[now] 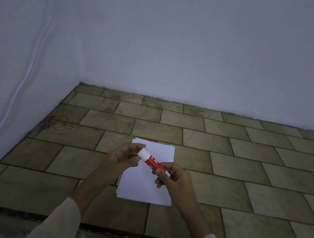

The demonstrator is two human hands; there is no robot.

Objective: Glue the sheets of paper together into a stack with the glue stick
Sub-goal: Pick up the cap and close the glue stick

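In the head view, the person's two hands met just below the middle of the frame, above a white stack of paper sheets (139,189) that lay flat on the tiled surface (250,156), its edges slightly fanned at the far end. The glue stick (151,161) was held in the air over the upper half of the stack, tilted, its white cap toward the upper left and its red body toward the lower right. The left hand (124,156) pinched the white cap end with curled fingertips; the right hand (175,177) gripped the lower end of the red body, fingers wrapped round it. Pale sleeves (57,225) covered both forearms at the bottom edge. A plain wall (186,40) filled the upper frame, with a thin white cable (25,74) running down its left side.
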